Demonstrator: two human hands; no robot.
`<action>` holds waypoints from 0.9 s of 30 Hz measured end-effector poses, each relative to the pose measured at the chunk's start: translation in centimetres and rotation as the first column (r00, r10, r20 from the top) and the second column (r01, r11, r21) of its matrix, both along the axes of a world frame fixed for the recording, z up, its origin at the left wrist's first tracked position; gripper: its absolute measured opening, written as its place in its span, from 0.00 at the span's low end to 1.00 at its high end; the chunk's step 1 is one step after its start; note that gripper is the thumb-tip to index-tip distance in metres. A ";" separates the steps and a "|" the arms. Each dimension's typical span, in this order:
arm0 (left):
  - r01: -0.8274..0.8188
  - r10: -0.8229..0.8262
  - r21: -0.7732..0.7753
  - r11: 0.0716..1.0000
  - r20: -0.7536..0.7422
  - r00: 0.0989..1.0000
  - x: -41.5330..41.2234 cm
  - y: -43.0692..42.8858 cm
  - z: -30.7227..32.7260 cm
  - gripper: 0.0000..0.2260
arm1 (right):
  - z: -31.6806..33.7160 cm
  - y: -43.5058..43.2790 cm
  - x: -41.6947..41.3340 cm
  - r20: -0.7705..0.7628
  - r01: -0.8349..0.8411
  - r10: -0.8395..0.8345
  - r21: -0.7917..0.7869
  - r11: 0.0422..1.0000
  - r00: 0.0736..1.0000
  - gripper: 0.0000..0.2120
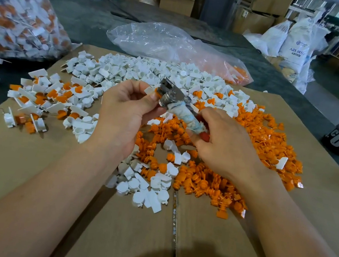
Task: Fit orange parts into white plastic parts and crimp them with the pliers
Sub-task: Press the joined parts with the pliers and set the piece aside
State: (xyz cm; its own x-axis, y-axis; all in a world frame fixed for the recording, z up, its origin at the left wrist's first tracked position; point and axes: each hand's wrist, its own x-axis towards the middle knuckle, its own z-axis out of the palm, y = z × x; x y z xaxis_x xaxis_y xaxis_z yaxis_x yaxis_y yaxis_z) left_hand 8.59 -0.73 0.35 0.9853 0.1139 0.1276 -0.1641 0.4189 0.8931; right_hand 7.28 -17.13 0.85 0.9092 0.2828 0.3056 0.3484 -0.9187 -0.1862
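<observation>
My left hand (123,109) pinches a white plastic part (149,90) with an orange part (158,91) fitted in it, held up to the metal jaws of the pliers (170,94). My right hand (224,144) grips the pliers by their cloth-wrapped handles (187,117). The jaws sit around the orange part. A heap of loose orange parts (255,144) lies under and right of my right hand. Beyond the hands spreads a heap of loose white parts (141,70). Assembled white-and-orange pieces (52,97) lie to the left.
Everything rests on flattened cardboard (30,164) over a dark table. A big clear bag of assembled pieces (18,11) stands at the far left. A crumpled clear bag (165,41) with some orange parts lies behind the heaps. White sacks (296,43) and boxes stand beyond.
</observation>
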 end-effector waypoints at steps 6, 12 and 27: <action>-0.007 0.006 -0.013 1.000 -0.025 1.000 0.0 0.0 -0.1 0.10 | -0.1 0.1 0.0 -0.040 -0.047 0.049 0.059 0.997 0.998 0.10; -0.032 0.031 -0.005 0.999 -0.044 0.999 -0.2 -0.2 0.1 0.11 | -0.2 0.3 0.0 -0.111 -0.057 0.066 0.086 0.995 0.992 0.07; -0.097 0.098 0.013 0.995 -0.078 0.992 -0.3 -0.4 0.1 0.12 | -0.3 0.7 0.2 -0.123 -0.051 0.055 0.040 0.998 0.991 0.09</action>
